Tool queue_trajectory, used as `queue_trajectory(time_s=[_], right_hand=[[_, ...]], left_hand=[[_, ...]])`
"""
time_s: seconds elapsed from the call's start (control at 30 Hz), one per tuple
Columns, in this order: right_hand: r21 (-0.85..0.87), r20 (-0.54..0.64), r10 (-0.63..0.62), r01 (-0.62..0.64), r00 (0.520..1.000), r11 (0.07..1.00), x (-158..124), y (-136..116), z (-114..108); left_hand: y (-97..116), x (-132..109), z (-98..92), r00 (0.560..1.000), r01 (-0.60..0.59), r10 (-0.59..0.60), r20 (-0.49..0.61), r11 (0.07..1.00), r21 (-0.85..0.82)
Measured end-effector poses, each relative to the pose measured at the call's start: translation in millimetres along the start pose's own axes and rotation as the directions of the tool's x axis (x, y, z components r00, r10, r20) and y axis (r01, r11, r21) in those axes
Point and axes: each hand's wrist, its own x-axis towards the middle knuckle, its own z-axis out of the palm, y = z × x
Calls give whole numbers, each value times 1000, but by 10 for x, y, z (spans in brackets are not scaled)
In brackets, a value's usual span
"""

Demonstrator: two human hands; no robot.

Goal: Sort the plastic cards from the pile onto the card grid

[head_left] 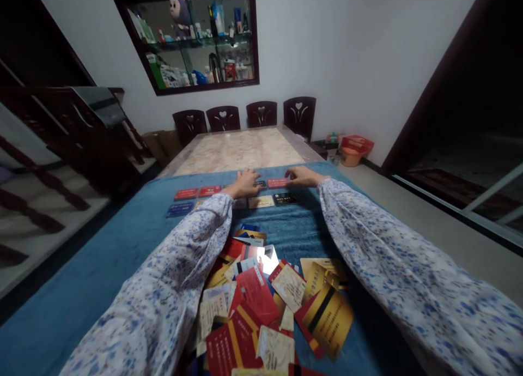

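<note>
Both my arms in flowered sleeves reach far out over a blue cloth [102, 245]. My left hand [245, 183] lies with fingers spread, flat on a dark card [260, 185] in the far row of cards. My right hand [300, 176] rests fingers down at the right end of a red card [277, 183]. More cards lie in two rows: red cards [196, 193] to the left, a blue card [180, 208], a pale card [261, 201] and a black card [285, 199] nearer me. A loose heap of red, gold and white cards [265, 305] lies between my arms.
Beyond the cloth the table top [241, 150] is marbled, with several dark chairs [261, 113] along its far edge. A glass-fronted wall cabinet [196, 38] hangs above. Dark wooden furniture [73, 141] stands left; an orange basin [351, 157] sits on the floor at right.
</note>
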Motion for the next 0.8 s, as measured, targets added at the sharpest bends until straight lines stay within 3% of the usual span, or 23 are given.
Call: queue_trajectory(time_s=[0.27,0.8], right_hand=[[-13,-53,-154,154,987,988,-245,-525,0],[17,19,-391,391,920,920,-605,-1750,214]], left_hand=[[-112,-576,-171,999,3,-4,-45,1000,-5],[-506,-1739,-314,995,67,-72,-66,995,-73]])
